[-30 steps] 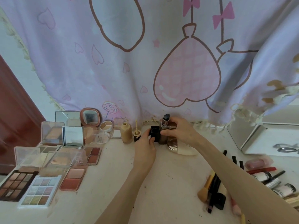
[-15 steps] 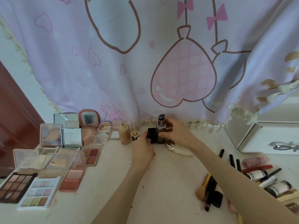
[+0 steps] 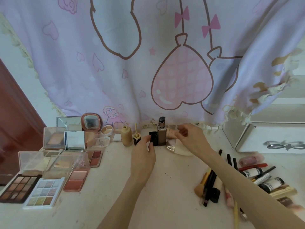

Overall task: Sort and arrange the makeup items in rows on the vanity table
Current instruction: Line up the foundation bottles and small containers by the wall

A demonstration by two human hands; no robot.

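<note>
Along your table's [image 3: 165, 187] back edge stand four bottles; your left hand [image 3: 143, 156] pinches the black one [image 3: 153, 138], your right hand [image 3: 189, 138] hovers loosely curled, holding nothing.

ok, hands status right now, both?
Left hand: pinching the small black case.
Right hand: holding nothing, fingers loosely curled beside the pump bottle.

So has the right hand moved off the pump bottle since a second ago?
Yes. The right hand has let go of the pump bottle and drawn back to its right, now empty over the cream bottle lying on its side.
</note>
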